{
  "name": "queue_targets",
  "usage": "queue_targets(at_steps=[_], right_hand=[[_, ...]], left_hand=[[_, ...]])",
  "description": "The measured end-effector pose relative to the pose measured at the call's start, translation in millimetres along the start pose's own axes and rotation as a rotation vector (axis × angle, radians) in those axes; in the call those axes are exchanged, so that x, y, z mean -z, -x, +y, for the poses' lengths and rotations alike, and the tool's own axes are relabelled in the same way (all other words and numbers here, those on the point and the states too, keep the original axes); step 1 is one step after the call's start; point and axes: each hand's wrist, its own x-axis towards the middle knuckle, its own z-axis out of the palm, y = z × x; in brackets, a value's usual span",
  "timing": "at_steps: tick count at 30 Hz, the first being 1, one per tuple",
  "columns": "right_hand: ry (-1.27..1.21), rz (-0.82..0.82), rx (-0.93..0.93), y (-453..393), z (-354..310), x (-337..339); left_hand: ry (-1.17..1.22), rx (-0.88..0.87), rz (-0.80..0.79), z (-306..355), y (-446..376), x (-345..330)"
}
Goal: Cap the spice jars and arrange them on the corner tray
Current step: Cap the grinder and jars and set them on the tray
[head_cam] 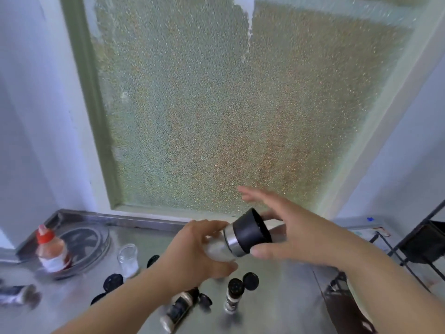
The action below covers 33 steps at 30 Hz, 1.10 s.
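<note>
My left hand has a closed grip on the glass jar, tilted above the bench; right hand open beside its black cap; smooth, probably slippery, so hold mid-body.

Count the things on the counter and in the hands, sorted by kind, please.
Spice jars: 5, one held
Loose black caps: 5, one half hidden
Red-capped bottle: 1
Round tray: 1
Total: 12

No text can be read; the jar labels are too blurred.
</note>
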Motion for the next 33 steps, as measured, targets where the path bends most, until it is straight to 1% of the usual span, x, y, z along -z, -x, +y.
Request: queue_targets(at_steps=[2, 3, 4, 5, 6, 7, 8, 10, 12, 14, 15, 16, 17, 19, 20, 21, 22, 23, 24, 26, 27, 28, 29, 30, 33], right_hand=[[0.100, 0.082, 0.029, -12, -9, -9], [0.123, 0.116, -0.004, -18, -13, -14], [0.124, 0.125, -0.029, -23, -16, -18], [0.108, 0.094, -0.041, -28, -17, -19], [0.044, 0.031, -0.060, -31, -14, -18], [-0.083, -0.039, -0.065, -33, -9, -15], [-0.264, -0.092, -0.050, -34, -7, -13], [-0.569, -0.152, 0.010, -37, -3, -17], [-0.717, -0.180, 0.127, -44, -6, -36], [-0.781, -0.085, 0.200, -51, -19, -60], [-0.812, -0.001, 0.208, -56, -26, -70], [-0.833, 0.112, 0.197, -60, -33, -78], [-0.831, 0.244, 0.164, -66, -39, -84], [-0.753, 0.484, 0.043, -77, -51, -94], [-0.691, 0.565, -0.001, -80, -56, -98], [-0.644, 0.604, -0.005, -82, -60, -99], [-0.634, 0.587, 0.012, -82, -62, -98], [-0.674, 0.518, 0.032, -83, -60, -94], [-0.745, 0.399, 0.059, -82, -59, -88], [-0.852, 0.164, 0.144, -81, -54, -75], [-0.889, 0.070, 0.183, -80, -53, -71], [-0.921, 0.016, 0.200, -80, -54, -68], [-0.939, 0.023, 0.189, -80, -56, -69], [-0.920, 0.103, 0.157, -81, -60, -73], [-0.659, 0.488, 0.032, -91, -65, -92]], left_hand=[[-0.007, 0.005, 0.037, -2, 6, 5], [-0.024, 0.011, 0.060, -4, 9, 7], [-0.037, 0.023, 0.076, -5, 12, 11], [-0.032, 0.034, 0.085, -4, 15, 15], [0.005, 0.047, 0.086, -3, 18, 19], [0.069, 0.060, 0.085, -2, 21, 25], [0.147, 0.075, 0.086, -1, 24, 30], [0.326, 0.108, 0.059, 0, 28, 40], [0.513, 0.115, -0.022, 0, 30, 43], [0.587, 0.113, -0.056, 2, 31, 45], [0.605, 0.110, -0.034, 4, 31, 46], [0.600, 0.107, 0.019, 4, 30, 47], [0.549, 0.119, 0.106, 5, 29, 48], [0.365, 0.167, 0.322, 5, 27, 47], [0.309, 0.184, 0.401, 7, 26, 47], [0.298, 0.187, 0.439, 8, 25, 48], [0.311, 0.175, 0.444, 6, 24, 50], [0.345, 0.160, 0.406, 2, 23, 54], [0.407, 0.139, 0.317, -1, 23, 61], [0.576, 0.087, 0.067, -7, 25, 72], [0.652, 0.087, -0.033, -9, 27, 76], [0.706, 0.095, -0.095, -8, 28, 77], [0.730, 0.106, -0.102, -7, 28, 76], [0.707, 0.119, -0.050, -6, 27, 74], [0.443, 0.169, 0.250, -7, 23, 67]])
